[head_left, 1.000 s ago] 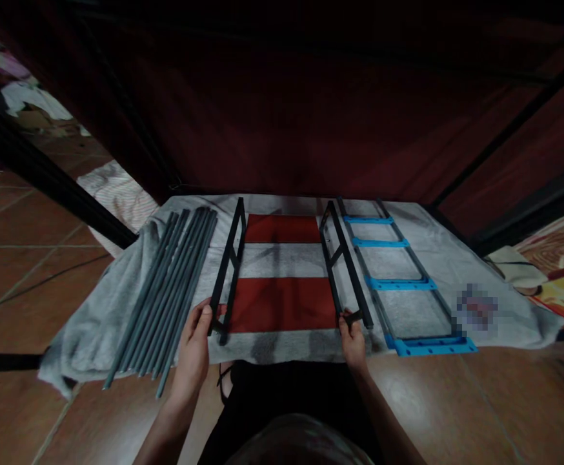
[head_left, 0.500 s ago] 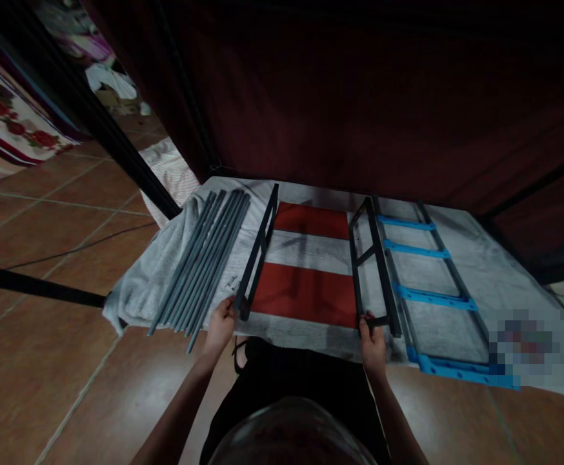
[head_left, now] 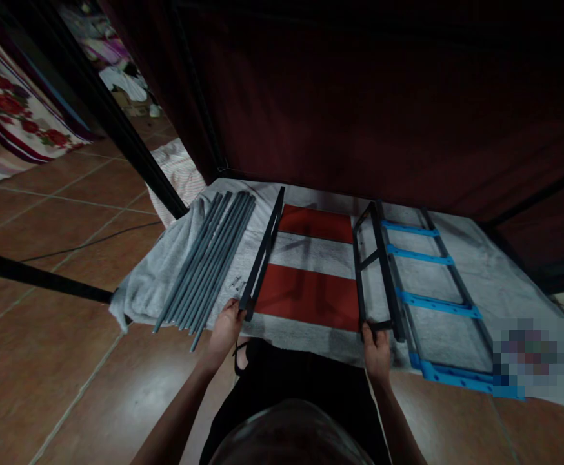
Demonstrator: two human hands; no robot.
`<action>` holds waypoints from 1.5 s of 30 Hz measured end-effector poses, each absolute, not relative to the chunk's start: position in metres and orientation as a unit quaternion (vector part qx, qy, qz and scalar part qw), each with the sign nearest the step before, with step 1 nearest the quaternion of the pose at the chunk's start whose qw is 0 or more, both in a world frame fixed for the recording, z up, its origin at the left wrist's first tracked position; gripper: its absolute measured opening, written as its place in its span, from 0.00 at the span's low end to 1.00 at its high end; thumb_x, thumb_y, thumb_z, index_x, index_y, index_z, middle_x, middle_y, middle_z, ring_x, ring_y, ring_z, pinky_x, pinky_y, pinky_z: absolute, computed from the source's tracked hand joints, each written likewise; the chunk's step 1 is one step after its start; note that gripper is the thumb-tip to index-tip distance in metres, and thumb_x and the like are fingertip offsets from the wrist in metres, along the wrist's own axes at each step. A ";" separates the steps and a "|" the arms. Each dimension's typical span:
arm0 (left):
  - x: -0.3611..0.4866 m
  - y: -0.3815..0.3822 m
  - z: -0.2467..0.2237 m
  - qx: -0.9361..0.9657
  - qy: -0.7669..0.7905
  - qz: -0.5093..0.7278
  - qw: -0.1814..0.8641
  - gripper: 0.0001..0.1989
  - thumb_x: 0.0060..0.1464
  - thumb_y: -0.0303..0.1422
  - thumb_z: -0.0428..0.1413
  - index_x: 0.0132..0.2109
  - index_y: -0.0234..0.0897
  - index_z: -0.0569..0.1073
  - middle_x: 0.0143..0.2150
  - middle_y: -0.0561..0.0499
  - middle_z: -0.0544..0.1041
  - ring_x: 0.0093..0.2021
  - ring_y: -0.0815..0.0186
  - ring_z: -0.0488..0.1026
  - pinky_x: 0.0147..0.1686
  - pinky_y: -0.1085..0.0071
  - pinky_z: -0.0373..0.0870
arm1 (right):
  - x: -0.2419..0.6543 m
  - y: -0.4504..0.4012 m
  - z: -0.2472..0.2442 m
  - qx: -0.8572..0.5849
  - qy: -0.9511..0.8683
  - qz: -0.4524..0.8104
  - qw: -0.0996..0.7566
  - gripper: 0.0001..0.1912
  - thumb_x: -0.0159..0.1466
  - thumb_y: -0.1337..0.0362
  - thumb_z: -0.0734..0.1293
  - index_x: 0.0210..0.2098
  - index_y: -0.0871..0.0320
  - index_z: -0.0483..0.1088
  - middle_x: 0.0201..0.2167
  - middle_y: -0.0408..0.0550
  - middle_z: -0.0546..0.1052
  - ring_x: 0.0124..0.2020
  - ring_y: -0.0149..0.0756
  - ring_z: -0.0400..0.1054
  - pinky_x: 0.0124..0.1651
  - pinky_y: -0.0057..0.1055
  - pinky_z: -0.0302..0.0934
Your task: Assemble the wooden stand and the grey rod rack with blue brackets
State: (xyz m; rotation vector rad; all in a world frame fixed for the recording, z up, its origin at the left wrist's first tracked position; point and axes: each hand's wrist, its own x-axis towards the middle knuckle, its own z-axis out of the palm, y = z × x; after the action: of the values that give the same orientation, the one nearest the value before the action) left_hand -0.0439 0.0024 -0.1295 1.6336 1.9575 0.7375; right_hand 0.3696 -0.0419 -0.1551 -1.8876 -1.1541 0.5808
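Note:
My left hand (head_left: 227,326) is closed on the near end of a black rectangular frame (head_left: 264,258) that stands on edge. With its fingers round the near bar, my right hand (head_left: 376,349) grips a second black frame (head_left: 386,278), which has a crossbar and leans to one side. Between the two frames lie two red panels, the far red panel (head_left: 317,223) and the larger near red panel (head_left: 308,294), flat with a strip of grey cloth showing between them. Small metal pieces, perhaps screws, (head_left: 237,283) rest left of the left frame.
Several grey tubes (head_left: 209,258) lie side by side at the left. At the right is a ladder-like assembly of grey tubes with blue crosspieces (head_left: 422,255). Grey cloth (head_left: 141,284) covers the table. Black poles (head_left: 44,281) and a dark red curtain (head_left: 359,97) surround it.
The left frame has tilted a little to the right with my left hand. My right hand keeps its hold. The whole view has shifted slightly.

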 end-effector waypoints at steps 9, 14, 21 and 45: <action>-0.046 0.008 -0.118 0.587 0.711 0.271 0.278 0.06 0.49 0.30 0.53 0.35 0.38 0.74 0.37 0.43 0.77 0.40 0.56 0.76 0.47 0.61 0.72 | 0.371 -0.042 -0.150 -0.758 -0.476 0.207 0.395 0.33 0.62 0.37 0.58 0.48 0.59 0.72 0.49 0.59 0.74 0.54 0.53 0.66 0.58 0.49 0.58; -0.044 0.004 -0.095 0.529 0.679 0.368 0.350 0.11 0.45 0.32 0.54 0.37 0.36 0.76 0.37 0.44 0.79 0.42 0.56 0.76 0.46 0.62 0.72 | 0.368 -0.060 -0.154 -0.766 -0.442 0.179 0.431 0.27 0.60 0.40 0.62 0.43 0.57 0.70 0.40 0.54 0.73 0.45 0.49 0.68 0.51 0.46 0.63; -0.016 -0.002 -0.084 0.472 0.654 0.416 0.421 0.15 0.42 0.43 0.62 0.35 0.37 0.77 0.34 0.44 0.80 0.43 0.51 0.77 0.43 0.59 0.74 | 0.319 -0.095 -0.150 -0.686 -0.515 0.290 0.425 0.16 0.65 0.50 0.61 0.44 0.53 0.71 0.39 0.52 0.77 0.42 0.46 0.73 0.47 0.43 0.68; -0.029 0.015 -0.110 0.639 0.690 0.235 0.247 0.18 0.52 0.45 0.51 0.40 0.44 0.80 0.23 0.45 0.73 0.28 0.48 0.76 0.29 0.56 0.72 | 0.280 0.121 -0.090 -0.727 -0.671 0.124 0.074 0.20 0.70 0.59 0.57 0.47 0.65 0.75 0.53 0.61 0.74 0.56 0.49 0.65 0.60 0.44 0.56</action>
State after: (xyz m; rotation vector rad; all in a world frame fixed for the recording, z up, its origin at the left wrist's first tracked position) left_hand -0.0292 0.0152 -0.1097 1.7416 1.8826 0.6397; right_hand 0.2802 0.1207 -0.0904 -2.1827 -2.0142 0.3717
